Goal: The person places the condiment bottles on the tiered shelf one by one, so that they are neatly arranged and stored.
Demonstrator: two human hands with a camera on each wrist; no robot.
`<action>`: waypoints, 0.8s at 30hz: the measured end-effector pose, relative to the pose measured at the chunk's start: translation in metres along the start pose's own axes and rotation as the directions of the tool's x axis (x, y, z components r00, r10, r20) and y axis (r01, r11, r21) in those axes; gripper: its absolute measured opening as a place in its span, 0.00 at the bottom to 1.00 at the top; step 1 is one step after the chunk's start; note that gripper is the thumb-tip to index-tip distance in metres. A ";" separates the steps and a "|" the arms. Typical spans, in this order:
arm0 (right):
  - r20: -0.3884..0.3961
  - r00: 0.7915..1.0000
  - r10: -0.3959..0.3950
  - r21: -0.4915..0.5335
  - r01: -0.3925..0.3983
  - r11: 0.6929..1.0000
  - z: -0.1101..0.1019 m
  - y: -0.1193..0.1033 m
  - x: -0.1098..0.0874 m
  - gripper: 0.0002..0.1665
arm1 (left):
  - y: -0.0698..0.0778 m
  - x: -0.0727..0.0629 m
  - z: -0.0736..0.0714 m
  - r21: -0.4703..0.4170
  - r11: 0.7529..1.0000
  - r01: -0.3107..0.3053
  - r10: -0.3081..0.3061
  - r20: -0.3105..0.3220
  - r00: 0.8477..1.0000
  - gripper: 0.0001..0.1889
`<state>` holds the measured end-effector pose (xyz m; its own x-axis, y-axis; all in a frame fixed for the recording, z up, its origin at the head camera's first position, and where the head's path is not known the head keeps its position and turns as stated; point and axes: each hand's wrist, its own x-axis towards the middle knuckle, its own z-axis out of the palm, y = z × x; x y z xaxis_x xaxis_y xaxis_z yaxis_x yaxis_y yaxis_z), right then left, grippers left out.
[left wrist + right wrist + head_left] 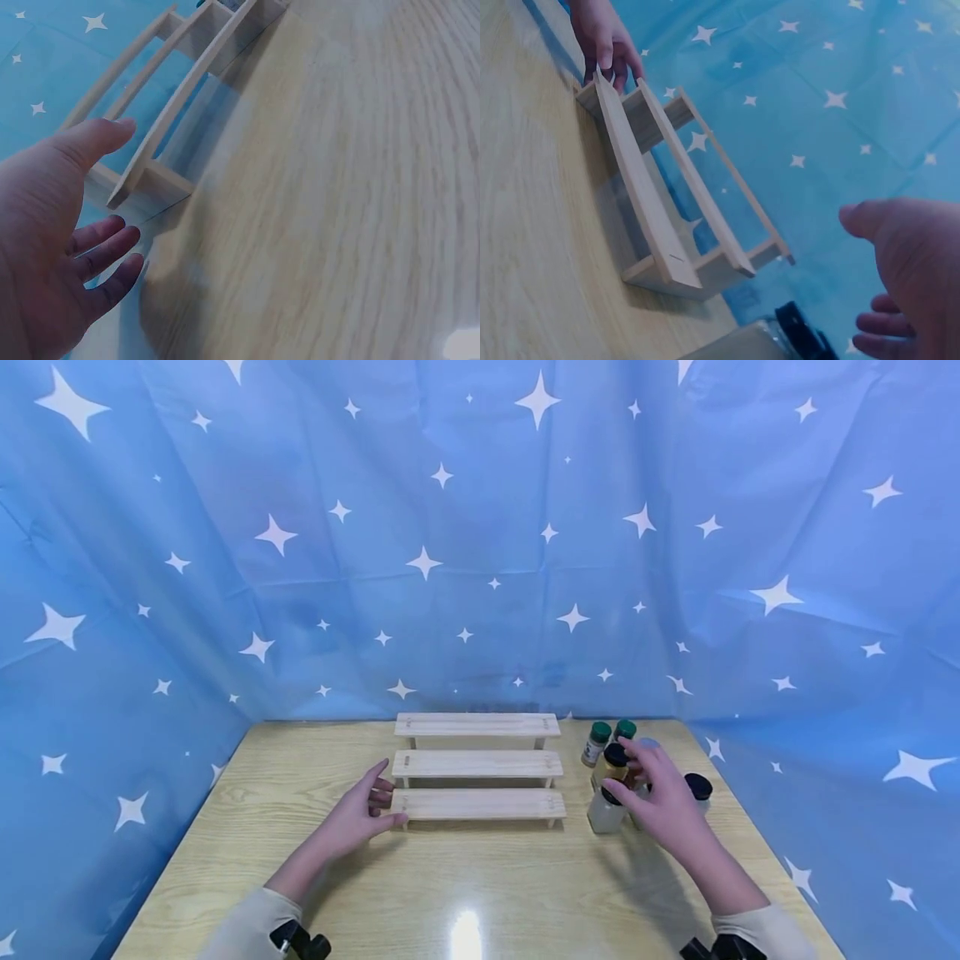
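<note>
A three-tier wooden rack (478,765) stands on the table. At its left end is my left hand (348,823), thumb and fingers spread apart around the corner of the lowest shelf; whether they touch the wood I cannot tell. My right hand (666,797) hovers over a cluster of spice jars, its fingers loosely bent and holding nothing visible. Below its thumb stands a pale jar with a black lid (606,814). Behind that is a yellowish black-lidded jar (612,766). A green-lidded jar (596,745) stands farther back. The hand partly hides other jars.
Another green-lidded jar (624,730) is at the back, and a black-lidded jar (699,788) stands right of the right hand. Blue star-patterned cloth (480,527) hangs behind and beside the wooden table (420,893). The rack's shelves hold nothing.
</note>
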<state>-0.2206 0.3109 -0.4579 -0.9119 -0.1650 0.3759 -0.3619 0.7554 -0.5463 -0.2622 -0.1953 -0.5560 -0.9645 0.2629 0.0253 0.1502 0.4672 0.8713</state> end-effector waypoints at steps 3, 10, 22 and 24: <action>0.019 0.999 0.040 0.026 -0.040 0.999 0.004 0.001 -0.004 0.43 | -0.001 0.000 0.003 -0.012 1.000 0.005 -0.005 0.001 1.000 0.61; 0.015 0.996 0.087 0.017 -0.087 0.996 0.014 0.002 -0.014 0.43 | 0.001 0.002 0.006 -0.045 0.999 0.004 -0.003 0.029 1.000 0.62; -0.026 0.992 0.121 0.032 -0.120 0.992 0.031 0.009 -0.023 0.40 | -0.001 0.005 0.006 -0.070 0.997 -0.038 0.040 0.022 0.999 0.63; -0.027 0.991 0.129 0.037 -0.128 0.991 0.034 0.010 -0.025 0.40 | -0.001 0.005 0.007 -0.068 0.997 -0.042 0.044 0.021 0.999 0.63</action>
<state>-0.2082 0.3010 -0.4980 -0.9453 -0.0490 0.3225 -0.2493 0.7462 -0.6172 -0.2657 -0.1888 -0.5599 -0.9523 0.3005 0.0531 0.1755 0.3972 0.9008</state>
